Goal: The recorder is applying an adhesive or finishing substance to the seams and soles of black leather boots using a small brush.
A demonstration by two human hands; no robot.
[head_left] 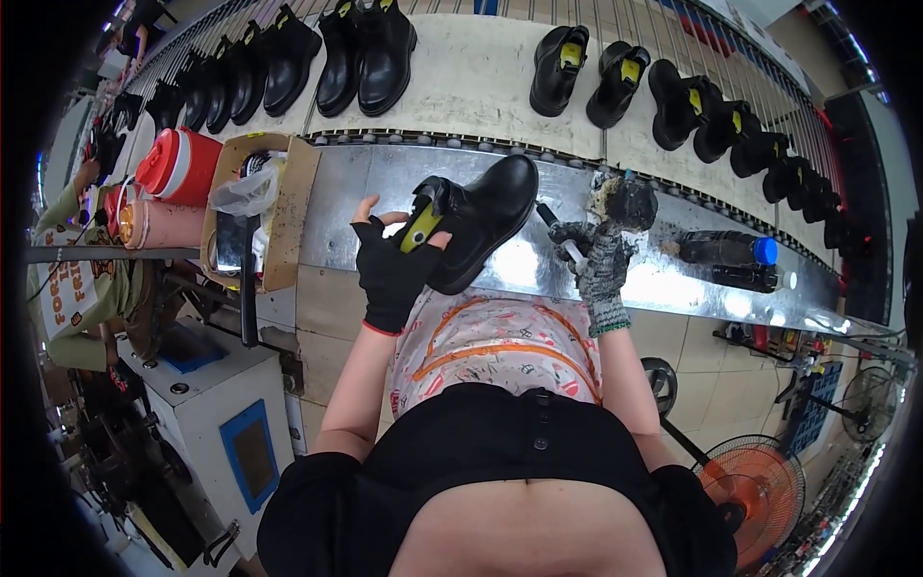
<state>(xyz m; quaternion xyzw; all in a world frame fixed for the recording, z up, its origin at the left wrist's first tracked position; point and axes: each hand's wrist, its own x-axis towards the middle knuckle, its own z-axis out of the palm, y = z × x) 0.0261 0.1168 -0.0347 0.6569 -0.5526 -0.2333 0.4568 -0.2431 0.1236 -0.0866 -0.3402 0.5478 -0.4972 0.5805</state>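
Note:
My left hand, in a black fingerless glove, grips a black leather shoe at its opening. The thumb reaches inside over the yellow insole, while one finger sticks out at the far side. The shoe is tilted, its toe pointing away and to the right, above the near part of the metal bench. My right hand, in a grey knitted glove stained black, is closed round a thin brush-like tool with a dark tip and a pale shaft. That tip is just right of the shoe, apparently apart from it.
A black-smeared pot stands beyond my right hand. Dark bottles lie farther right on the metal bench. Black boots and shoes line the conveyor behind. A cardboard box and red jug are left; a fan is lower right.

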